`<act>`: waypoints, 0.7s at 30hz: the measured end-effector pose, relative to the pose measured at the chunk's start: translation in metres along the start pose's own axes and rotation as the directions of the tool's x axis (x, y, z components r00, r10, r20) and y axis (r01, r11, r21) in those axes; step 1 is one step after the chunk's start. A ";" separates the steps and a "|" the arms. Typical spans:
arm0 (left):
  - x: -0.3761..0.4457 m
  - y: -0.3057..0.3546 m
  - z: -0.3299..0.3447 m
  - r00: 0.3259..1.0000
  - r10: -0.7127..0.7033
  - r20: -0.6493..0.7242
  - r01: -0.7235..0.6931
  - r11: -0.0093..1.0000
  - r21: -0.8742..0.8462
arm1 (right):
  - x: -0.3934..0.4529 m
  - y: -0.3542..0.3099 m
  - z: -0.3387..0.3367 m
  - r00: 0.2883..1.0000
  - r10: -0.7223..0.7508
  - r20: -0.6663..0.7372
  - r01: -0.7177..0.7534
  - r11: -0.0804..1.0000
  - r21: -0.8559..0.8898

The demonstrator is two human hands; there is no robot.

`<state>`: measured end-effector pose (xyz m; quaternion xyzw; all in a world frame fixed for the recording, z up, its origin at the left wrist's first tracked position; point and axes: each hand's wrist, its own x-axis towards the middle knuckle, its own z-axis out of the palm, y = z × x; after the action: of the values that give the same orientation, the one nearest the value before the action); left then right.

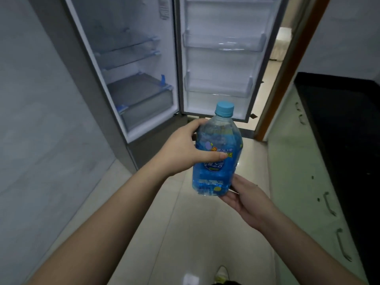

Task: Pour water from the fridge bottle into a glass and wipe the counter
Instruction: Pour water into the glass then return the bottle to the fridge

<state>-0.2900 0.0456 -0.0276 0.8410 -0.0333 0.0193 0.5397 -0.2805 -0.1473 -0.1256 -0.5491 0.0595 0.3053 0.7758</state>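
Observation:
A clear plastic water bottle (216, 161) with a blue label and a light blue cap is held upright in front of me, above the floor. My left hand (181, 149) grips its side, thumb across the label and fingers curled round the far side. My right hand (244, 200) lies open, palm up, beneath the bottle's base and supports it. Behind the bottle the fridge (131, 64) stands open, its shelves bare, with the door (222, 54) swung out to the right. No glass is in view.
A black counter (345, 124) runs along the right side above pale cabinet fronts with metal handles (329, 204). A grey wall (37, 120) is on the left. Pale tiled floor (197, 233) lies between them. A doorway (277, 52) opens behind the fridge door.

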 end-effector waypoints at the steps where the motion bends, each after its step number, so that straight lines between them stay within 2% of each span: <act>1: 0.008 0.001 -0.002 1.000 -0.016 -0.025 0.016 1.000 -0.001 | 0.009 -0.006 0.001 1.000 0.004 0.030 -0.003 1.000 -0.023; 9: 0.080 0.045 -0.037 0.986 -0.010 -0.169 0.032 0.991 0.129 | 0.072 -0.092 0.010 0.979 -0.039 0.202 0.046 0.998 -0.034; 21: 0.151 0.076 -0.103 0.940 0.007 -0.342 0.032 0.994 0.109 | 0.156 -0.188 0.056 0.921 -0.061 0.385 0.092 0.994 -0.064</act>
<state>-0.1445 0.1027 0.0943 0.8540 0.0671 0.1635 0.4892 -0.0670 -0.0737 -0.0172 -0.5116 -0.1269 0.3783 0.7610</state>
